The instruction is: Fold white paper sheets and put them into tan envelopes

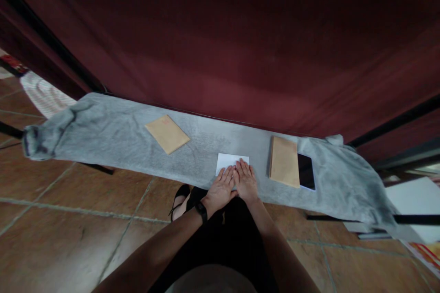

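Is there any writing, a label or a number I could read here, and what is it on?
No text here can be read.
Brown envelope: a faint reddish mark near its far edge, too blurred to read.
White paper under the left hand and right hand: blank where it shows.
Stack of brown envelopes and phone, with its screen dark: no text visible.
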The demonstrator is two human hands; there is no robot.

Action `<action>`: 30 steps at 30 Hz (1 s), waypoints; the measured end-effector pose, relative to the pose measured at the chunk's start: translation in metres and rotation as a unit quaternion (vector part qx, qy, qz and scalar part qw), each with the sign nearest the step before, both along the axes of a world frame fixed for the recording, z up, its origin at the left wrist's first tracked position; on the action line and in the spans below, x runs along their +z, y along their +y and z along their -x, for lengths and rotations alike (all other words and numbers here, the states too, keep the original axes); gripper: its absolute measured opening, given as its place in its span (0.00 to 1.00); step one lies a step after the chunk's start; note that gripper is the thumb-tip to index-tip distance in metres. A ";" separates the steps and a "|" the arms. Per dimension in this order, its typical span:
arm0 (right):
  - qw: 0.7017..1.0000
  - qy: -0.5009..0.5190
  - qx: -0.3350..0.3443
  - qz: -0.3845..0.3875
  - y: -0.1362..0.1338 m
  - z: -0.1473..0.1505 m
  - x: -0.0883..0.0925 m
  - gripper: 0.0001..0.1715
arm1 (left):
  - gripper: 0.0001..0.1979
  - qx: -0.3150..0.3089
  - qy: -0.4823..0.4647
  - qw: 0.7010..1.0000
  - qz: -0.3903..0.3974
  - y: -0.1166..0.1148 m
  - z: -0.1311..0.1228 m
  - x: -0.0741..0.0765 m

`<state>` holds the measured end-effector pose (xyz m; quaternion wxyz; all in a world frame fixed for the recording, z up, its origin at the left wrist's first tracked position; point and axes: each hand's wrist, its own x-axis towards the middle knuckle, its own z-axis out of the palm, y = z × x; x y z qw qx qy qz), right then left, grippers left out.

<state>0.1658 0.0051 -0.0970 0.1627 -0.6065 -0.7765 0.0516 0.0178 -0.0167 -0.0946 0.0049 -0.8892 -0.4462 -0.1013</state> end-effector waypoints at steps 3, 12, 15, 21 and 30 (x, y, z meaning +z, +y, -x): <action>1.000 -0.002 -0.004 -0.012 -0.002 -0.005 -0.003 0.31 | 0.34 0.005 -0.002 1.000 0.006 0.000 0.001 0.003; 0.999 -0.010 -0.019 -0.030 -0.005 -0.010 -0.008 0.30 | 0.30 0.019 -0.028 0.999 0.002 0.000 0.004 0.006; 0.999 -0.012 -0.026 -0.039 -0.006 -0.010 -0.008 0.30 | 0.30 0.041 -0.032 0.999 -0.003 0.000 0.007 0.006; 0.997 0.005 -0.039 -0.064 -0.007 -0.009 -0.009 0.30 | 0.32 0.109 -0.030 0.994 -0.008 0.006 0.027 0.007; 0.997 0.001 -0.045 -0.059 -0.008 -0.008 -0.007 0.30 | 0.32 0.143 -0.064 0.988 -0.006 0.020 0.007 0.012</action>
